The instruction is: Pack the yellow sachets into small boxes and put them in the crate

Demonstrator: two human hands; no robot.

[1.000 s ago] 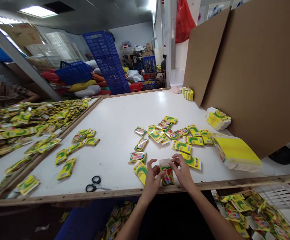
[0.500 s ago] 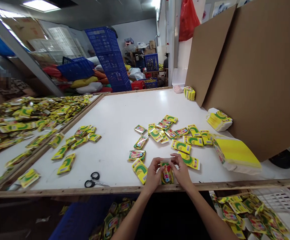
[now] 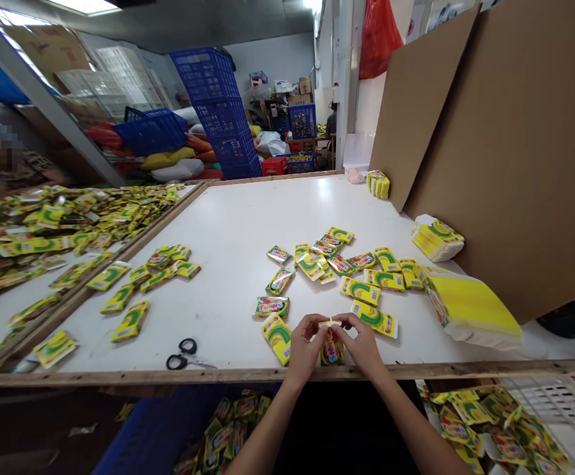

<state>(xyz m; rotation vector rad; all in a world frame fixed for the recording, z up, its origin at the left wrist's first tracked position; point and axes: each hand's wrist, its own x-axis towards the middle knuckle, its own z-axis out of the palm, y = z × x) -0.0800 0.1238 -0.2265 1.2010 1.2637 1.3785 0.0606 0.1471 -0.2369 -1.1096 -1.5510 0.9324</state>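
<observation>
Scissors [image 3: 189,360]: black-handled, lying near the wooden rim [image 3: 247,377] of the tabletop [image 3: 237,224]
Cardboard sheets [image 3: 519,152]: brown, standing along the right side
Red bag [image 3: 379,43]: hanging beside a white post [image 3: 350,79]
Blue crates [image 3: 218,109]: stacked in a tall column beyond the far edge
Sacks [image 3: 181,170]: white, yellow and orange, heaped left of the column
Ceiling light [image 3: 86,5]: glowing, upper left
Co-worker [image 3: 32,168]: at far left, partly blurred

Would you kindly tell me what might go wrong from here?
The box might crease where the left hand and right hand work at its white flap. The scissors, lying near the wooden edge, could get knocked off. The left hand could also nudge the yellow carton close beside it.
</observation>
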